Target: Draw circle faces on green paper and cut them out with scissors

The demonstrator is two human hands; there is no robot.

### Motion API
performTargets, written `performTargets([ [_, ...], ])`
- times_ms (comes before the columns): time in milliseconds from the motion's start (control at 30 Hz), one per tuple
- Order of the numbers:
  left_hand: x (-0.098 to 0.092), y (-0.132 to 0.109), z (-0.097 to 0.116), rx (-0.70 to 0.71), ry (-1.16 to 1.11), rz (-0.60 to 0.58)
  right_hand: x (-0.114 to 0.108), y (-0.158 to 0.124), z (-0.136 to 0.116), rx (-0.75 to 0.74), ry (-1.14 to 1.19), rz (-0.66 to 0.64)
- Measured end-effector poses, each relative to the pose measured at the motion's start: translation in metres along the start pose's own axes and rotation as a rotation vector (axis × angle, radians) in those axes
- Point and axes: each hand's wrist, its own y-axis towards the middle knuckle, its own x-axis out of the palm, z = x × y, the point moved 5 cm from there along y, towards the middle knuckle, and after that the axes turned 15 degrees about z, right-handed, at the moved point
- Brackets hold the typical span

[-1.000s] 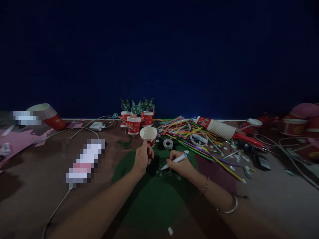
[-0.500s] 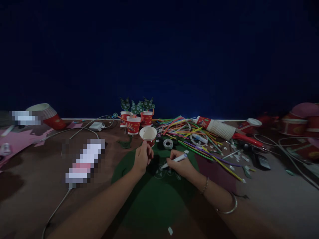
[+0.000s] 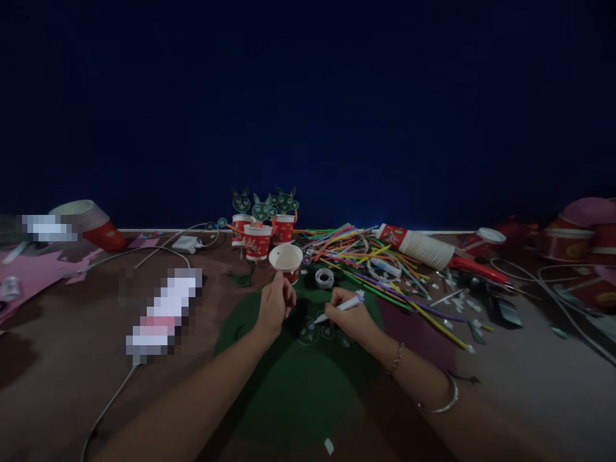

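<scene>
My right hand (image 3: 351, 316) is closed around a white marker pen (image 3: 347, 305). Its tip is at a round face drawn in white outline (image 3: 309, 330) on the dark green paper (image 3: 298, 391). More white outlines, a small round and a long ear-like shape, lie just right of the face. My left hand (image 3: 275, 307) rests on the same paper left of the drawing, fingers curled in with nothing visible in them. Just beyond it stands a red paper cup (image 3: 285, 259) with a white inside, whose base is partly behind the hand.
Behind stand several red cups (image 3: 257, 241) topped with green animal faces. A tape roll (image 3: 324, 278) lies near the paper; colourful pipe cleaners (image 3: 356, 250) and a stack of cups (image 3: 423, 249) spread to the right. On the left are a blurred-out phone (image 3: 163, 314), its cable and a charger (image 3: 187, 244).
My right hand has shifted slightly right with the marker, and the tip has moved a little up and right over the drawn face. The left hand stays where it was.
</scene>
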Motion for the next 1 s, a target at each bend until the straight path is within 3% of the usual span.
performTargets([
  [233,0.001,-0.001,0.002,0.006,-0.001,0.0,-0.001,-0.001,-0.003,0.02,0.061,-0.012],
  [367,0.001,-0.002,0.004,0.007,-0.002,-0.003,0.002,-0.006,-0.007,0.069,0.164,-0.118],
  [600,0.001,-0.002,0.002,0.018,0.005,0.003,0.008,-0.016,-0.012,0.022,0.088,-0.297],
  [1000,0.001,-0.001,0.002,0.027,-0.005,-0.003,0.009,-0.017,-0.015,-0.004,0.025,-0.297],
])
